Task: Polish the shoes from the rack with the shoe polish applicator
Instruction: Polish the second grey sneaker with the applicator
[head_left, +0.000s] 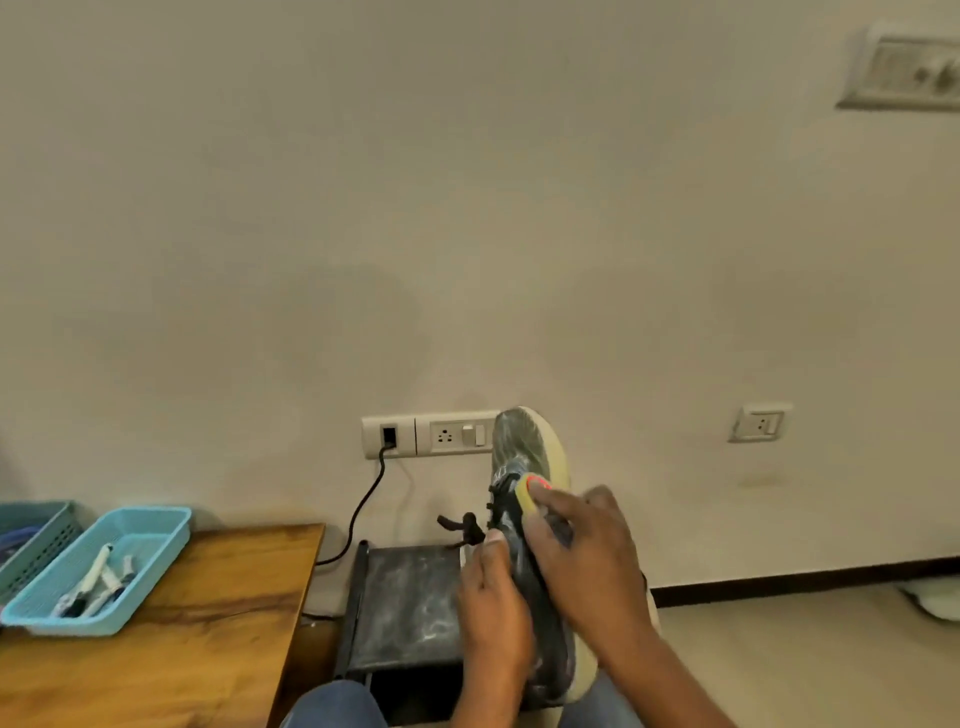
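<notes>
One shoe (524, 457) held by left hand (493, 603); right hand (587, 556) pinches one applicator (532, 493) against it.

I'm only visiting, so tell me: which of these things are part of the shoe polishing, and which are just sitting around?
In use:
- shoe, toe up, held by the left hand
- yellow applicator, pressed to the shoe by the right hand
- black rack below

Lying about:
- light blue basket of small tools, on the wooden table
- teal basket
- wall socket with black cable
</notes>
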